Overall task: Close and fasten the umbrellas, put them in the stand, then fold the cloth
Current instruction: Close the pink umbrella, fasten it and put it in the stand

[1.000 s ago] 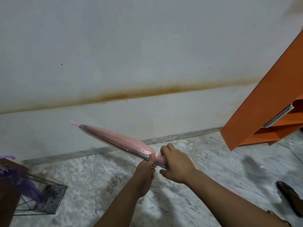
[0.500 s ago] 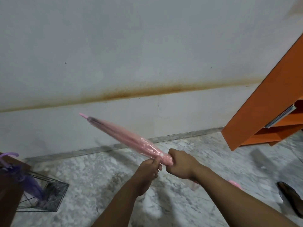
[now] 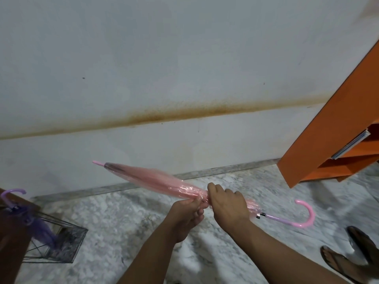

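Observation:
A closed pink translucent umbrella (image 3: 151,179) is held nearly level above the marble floor, tip pointing left toward the wall, pink hooked handle (image 3: 305,215) out to the right. My right hand (image 3: 227,208) grips the furled canopy around its lower part. My left hand (image 3: 188,208) pinches the canopy fabric or strap just left of it; the strap itself is hidden by the fingers. A purple umbrella (image 3: 39,224) stands in the black wire stand (image 3: 67,242) at lower left. No cloth is in view.
An orange shelf unit (image 3: 336,124) hangs in from the right with papers on a shelf. A white stained wall is straight ahead. Dark sandals (image 3: 346,261) lie on the floor at lower right. A brown wooden edge (image 3: 10,242) sits at far left.
The umbrella has dropped flatter and shifted, so its hooked handle now shows past my right hand. Both hands stay on the canopy's lower part, the left working at the fabric.

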